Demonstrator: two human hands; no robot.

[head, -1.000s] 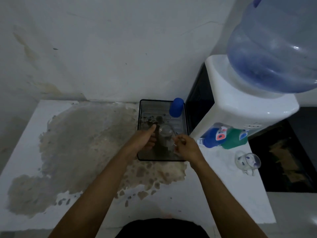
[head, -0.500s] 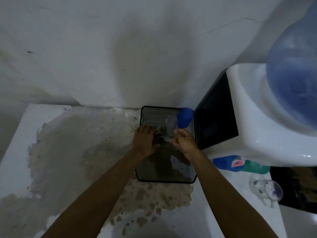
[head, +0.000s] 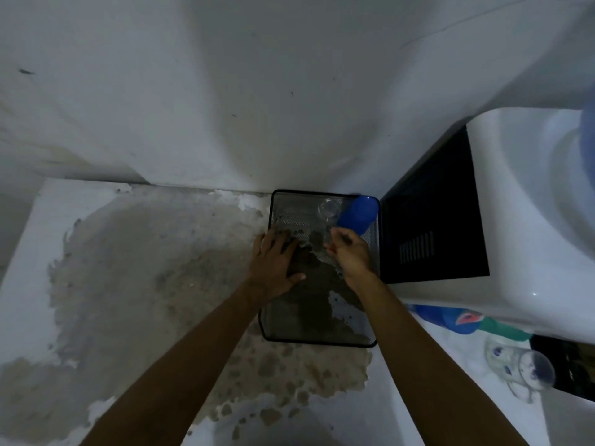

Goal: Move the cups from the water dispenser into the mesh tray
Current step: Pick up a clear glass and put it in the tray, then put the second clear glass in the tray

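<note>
Head view: two cups down, a blue plastic cup (head: 357,214) and clear glass cup (head: 329,209) in the black mesh tray (head: 318,341), just beyond right hand (head: 349,255) fingers, loosely curled, empty; left hand (head: 273,262) flat; patterned glass (head: 518,365) remains by the white water dispenser (head: 531,220)

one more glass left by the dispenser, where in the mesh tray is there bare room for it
The mesh tray's near half, behind its front rim, is bare. So is its far left corner. The far right corner is crowded: clear glass beside blue cup, with the right hand just below and left hand mid-left.
</note>
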